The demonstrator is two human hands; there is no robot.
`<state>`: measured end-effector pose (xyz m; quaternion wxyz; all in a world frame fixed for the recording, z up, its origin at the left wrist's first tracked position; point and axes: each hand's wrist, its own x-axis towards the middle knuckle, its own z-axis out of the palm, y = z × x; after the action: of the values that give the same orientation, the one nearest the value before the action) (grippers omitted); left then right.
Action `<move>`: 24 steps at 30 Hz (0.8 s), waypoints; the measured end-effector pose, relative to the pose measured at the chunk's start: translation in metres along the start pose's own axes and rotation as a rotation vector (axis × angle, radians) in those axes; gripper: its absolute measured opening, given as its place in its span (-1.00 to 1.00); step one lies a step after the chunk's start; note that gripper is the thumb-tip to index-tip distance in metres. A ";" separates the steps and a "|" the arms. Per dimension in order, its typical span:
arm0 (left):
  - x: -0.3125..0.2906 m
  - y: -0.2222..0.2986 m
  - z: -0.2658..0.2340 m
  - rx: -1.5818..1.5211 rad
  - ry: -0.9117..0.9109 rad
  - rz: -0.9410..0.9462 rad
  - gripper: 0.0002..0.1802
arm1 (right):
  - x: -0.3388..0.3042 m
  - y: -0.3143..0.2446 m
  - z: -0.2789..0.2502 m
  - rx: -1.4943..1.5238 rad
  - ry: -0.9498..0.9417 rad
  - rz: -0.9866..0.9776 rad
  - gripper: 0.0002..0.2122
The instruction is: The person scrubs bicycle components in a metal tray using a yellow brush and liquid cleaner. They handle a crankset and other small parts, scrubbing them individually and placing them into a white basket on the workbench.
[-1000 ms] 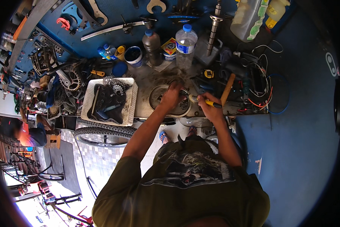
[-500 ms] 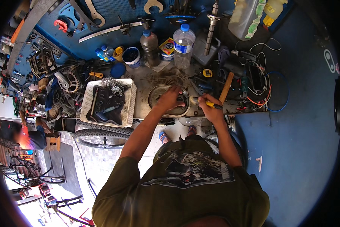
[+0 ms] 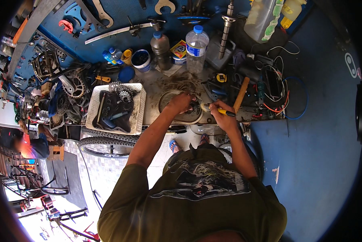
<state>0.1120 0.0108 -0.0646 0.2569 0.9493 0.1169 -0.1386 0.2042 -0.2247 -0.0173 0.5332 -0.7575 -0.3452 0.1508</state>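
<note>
My right hand [image 3: 223, 115] grips a brush [image 3: 227, 113] by its yellow and black handle. The pale bristles point left, at the right rim of an oval metal tray [image 3: 160, 101] on the workbench. Over this tray, my left hand [image 3: 181, 102] is closed with its fingers curled around a dark metal part [image 3: 195, 107]. The part's exact kind is hard to make out, since the fingers cover some of it. The bristles are close beside the part; whether they touch it I cannot tell.
A white plastic basket [image 3: 141, 117] with a cassette and tools stands left of the tray. Behind are a clear bottle [image 3: 196, 50], a dark bottle [image 3: 161, 50] and a blue tub [image 3: 141, 60]. A wooden handle [image 3: 241, 95] and cables [image 3: 283, 90] lie right.
My left hand has shifted slightly up within the tray, its fingers drawn in more around the part. My right hand and the brush have moved a little left, toward the part.
</note>
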 end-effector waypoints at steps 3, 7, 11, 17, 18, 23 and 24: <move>-0.002 0.001 -0.003 -0.072 0.034 0.024 -0.41 | -0.002 -0.002 -0.004 0.013 -0.013 0.037 -0.78; -0.006 -0.001 0.003 -0.146 0.097 0.006 -0.41 | -0.005 0.000 -0.007 -0.022 -0.009 0.042 -0.78; -0.004 -0.008 0.013 -0.134 0.128 0.016 -0.50 | -0.006 0.005 -0.005 -0.024 -0.009 0.005 -0.76; -0.016 -0.017 0.019 -0.210 0.258 -0.004 -0.58 | -0.005 -0.002 -0.003 -0.035 -0.028 0.054 -0.76; -0.020 -0.017 0.017 -0.235 0.293 -0.017 -0.59 | -0.005 -0.003 -0.004 -0.042 -0.034 0.073 -0.77; -0.043 -0.012 0.015 -0.268 0.506 -0.123 -0.59 | -0.002 -0.004 -0.005 -0.062 -0.070 0.053 -0.77; -0.047 -0.010 0.015 -0.188 0.554 -0.096 -0.62 | -0.001 -0.002 -0.003 -0.073 -0.076 0.040 -0.77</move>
<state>0.0624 0.0041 -0.0667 0.2951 0.9165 0.2394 0.1252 0.2046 -0.2275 -0.0142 0.4888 -0.7767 -0.3555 0.1774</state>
